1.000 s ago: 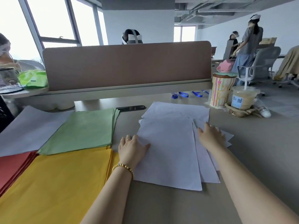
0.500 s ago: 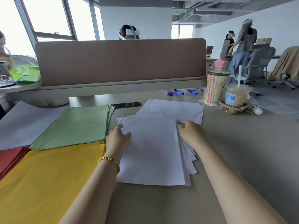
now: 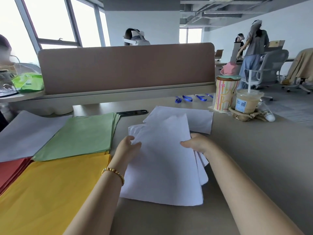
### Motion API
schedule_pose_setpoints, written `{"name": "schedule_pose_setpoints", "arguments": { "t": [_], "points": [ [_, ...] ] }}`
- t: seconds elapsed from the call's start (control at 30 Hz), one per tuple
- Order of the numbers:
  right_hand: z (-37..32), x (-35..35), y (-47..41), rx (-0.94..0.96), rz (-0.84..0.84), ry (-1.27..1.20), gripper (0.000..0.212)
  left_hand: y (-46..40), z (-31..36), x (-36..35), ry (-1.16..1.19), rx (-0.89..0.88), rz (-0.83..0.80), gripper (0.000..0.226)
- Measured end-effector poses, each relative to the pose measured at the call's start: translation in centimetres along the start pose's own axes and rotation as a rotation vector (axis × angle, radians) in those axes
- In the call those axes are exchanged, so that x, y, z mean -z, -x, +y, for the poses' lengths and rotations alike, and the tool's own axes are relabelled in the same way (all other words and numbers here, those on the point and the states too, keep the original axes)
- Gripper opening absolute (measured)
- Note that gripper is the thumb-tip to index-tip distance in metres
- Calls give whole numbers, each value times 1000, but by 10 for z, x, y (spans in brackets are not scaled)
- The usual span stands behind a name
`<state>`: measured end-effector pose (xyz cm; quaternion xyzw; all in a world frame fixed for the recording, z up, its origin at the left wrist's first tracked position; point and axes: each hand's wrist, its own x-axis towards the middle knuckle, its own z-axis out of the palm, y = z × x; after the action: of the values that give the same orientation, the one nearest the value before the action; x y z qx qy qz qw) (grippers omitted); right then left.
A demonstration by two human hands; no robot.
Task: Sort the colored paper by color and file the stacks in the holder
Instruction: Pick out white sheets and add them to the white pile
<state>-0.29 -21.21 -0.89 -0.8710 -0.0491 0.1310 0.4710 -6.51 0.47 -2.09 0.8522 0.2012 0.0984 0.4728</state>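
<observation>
head view: both hands grip the white paper stack [image 3: 162, 167] mid-bench — left hand [image 3: 128, 146] pinching its left edge, right hand [image 3: 196, 144] its right. green stack [image 3: 79, 134] and yellow stack [image 3: 47, 189] lie left.

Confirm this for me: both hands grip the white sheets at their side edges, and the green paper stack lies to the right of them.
Wrong in one respect. The head view shows the green paper stack to the left of the white sheets, not the right. The rest holds: the left hand and the right hand grip them at their side edges.
</observation>
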Motion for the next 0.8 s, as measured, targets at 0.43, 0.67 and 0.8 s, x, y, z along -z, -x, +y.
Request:
{"name": "schedule_pose_setpoints", "arguments": {
  "t": [0.43,0.67,0.8],
  "points": [
    [2,-6,-13,77,347,-496,43,2,-6,9,388,75,-83,13],
    [31,-1,-53,198,414,478,48,-15,-23,12,572,158,303,19],
    [30,0,-72,174,326,692,52,-20,-27,9,617,164,318,27]
  ]
}}
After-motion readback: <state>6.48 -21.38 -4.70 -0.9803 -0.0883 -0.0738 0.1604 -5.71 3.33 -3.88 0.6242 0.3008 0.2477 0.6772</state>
